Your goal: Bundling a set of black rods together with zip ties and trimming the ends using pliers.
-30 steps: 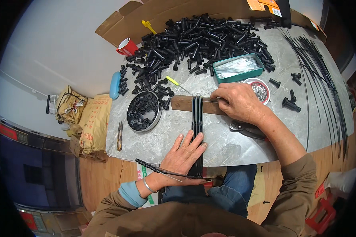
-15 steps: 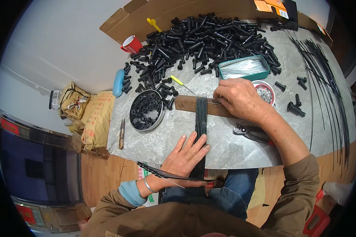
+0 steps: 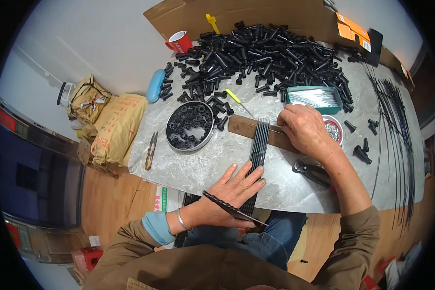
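Note:
My left hand [image 3: 234,191] lies flat with spread fingers on a row of slim black rods [image 3: 260,145], pressing them near the table's front edge. A dark, ridged strip [image 3: 220,202] crosses that hand by the thumb. The rods' far ends rest over a brown wooden bar [image 3: 241,126], where thin pale tips stick out. Above the bar my right hand [image 3: 304,128] is closed in a pinch beside those tips. A thin, light wire appears to run from its fingertips toward the rods; the fingers partly hide it.
Black plastic bolt-like parts [image 3: 270,58] heap at the back. A green box [image 3: 340,104] of pale wires, a red-rimmed bowl [image 3: 341,130] and dark-handled pliers [image 3: 314,174] surround my right hand. At left are a round tin [image 3: 168,137] of black rings and scissors [image 3: 151,152]. Long black rods [image 3: 396,116] overhang the right edge.
The whole view has shifted and turned slightly, so the table things appear farther right. Both hands keep nearly the same places on the rods and by the bar.

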{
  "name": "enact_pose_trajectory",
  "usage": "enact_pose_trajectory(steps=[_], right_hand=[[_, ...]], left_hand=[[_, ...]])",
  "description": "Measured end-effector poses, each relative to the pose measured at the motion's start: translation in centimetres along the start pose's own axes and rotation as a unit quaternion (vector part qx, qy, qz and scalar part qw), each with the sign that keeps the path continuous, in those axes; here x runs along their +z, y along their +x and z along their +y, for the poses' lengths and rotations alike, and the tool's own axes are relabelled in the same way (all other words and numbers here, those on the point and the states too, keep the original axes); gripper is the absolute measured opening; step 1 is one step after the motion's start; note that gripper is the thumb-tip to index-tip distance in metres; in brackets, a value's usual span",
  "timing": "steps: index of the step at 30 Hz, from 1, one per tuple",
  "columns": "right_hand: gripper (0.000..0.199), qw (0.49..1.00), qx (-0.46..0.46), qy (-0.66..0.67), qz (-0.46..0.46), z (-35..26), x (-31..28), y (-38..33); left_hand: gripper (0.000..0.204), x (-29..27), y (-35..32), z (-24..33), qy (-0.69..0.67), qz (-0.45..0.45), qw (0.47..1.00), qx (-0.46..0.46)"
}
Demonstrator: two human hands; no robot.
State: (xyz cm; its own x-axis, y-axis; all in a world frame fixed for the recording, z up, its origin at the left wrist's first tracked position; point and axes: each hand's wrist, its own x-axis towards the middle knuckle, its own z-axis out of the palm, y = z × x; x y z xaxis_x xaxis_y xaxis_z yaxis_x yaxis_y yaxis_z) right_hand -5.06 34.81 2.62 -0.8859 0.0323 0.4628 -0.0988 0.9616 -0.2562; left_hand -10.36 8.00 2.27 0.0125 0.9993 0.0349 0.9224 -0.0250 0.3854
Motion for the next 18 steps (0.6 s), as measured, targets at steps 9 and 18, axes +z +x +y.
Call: enact_pose_trajectory(steps=[9, 18], right_hand=[[0.005, 0.999, 0.005, 0.007, -0.037, 0.0, -0.7, 0.7], [0.007, 0.998, 0.033, 0.027, -0.05, -1.2, -0.7, 1.2]], left_hand=[[0.095, 0.1, -0.2, -0.6, -0.01, 0.024, 0.999, 0.02], [0.093, 0.3, -0.9, -1.3, -0.03, 0.01, 0.999, 0.021]])
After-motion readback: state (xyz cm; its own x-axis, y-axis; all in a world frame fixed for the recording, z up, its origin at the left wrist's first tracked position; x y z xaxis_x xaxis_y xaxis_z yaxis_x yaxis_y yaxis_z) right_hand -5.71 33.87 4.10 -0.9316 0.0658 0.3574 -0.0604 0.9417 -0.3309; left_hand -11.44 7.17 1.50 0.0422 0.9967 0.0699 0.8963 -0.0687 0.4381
